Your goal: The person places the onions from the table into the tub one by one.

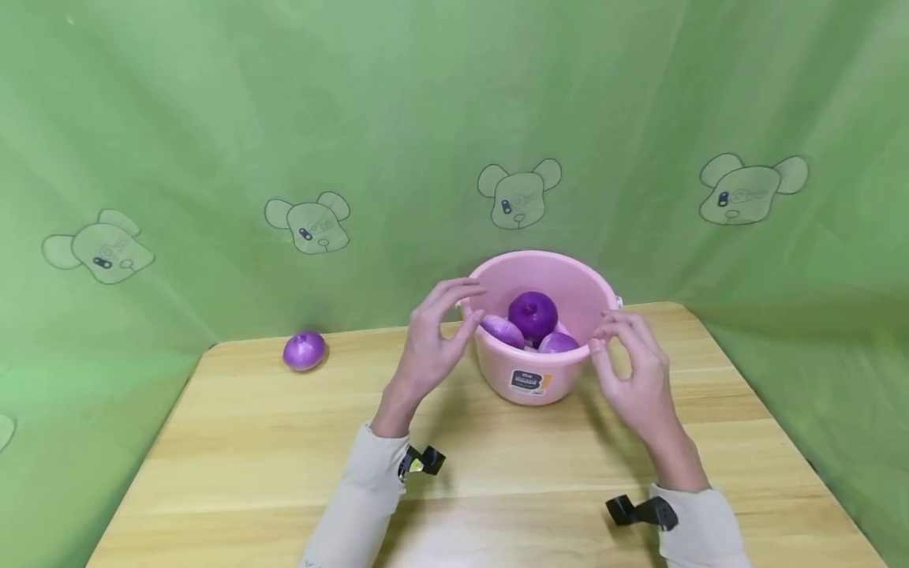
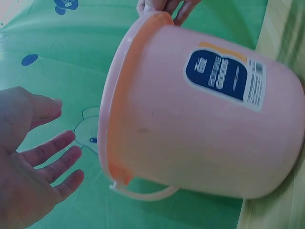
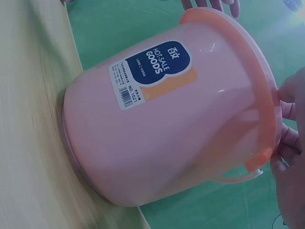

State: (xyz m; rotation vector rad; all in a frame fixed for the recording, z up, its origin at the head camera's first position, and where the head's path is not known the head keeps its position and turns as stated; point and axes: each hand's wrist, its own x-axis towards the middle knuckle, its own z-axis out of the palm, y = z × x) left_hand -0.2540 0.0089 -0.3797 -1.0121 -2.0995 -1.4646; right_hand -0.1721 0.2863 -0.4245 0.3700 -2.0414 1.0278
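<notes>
A pink bucket with a label on its front stands upright at the back of the table. Inside it lie several purple onions, among them a dark one on top and a paler one at the left wall. At the right side of the rim, my right hand pinches the edge between thumb and fingers. My left hand is by the left side of the rim, its fingers spread and loosely bent; in the left wrist view this hand is apart from the bucket and holds nothing.
Another purple onion sits on the wooden table near its back left corner. A green curtain printed with bear heads hangs behind and along the sides. The bucket's pale handle hangs beside its wall.
</notes>
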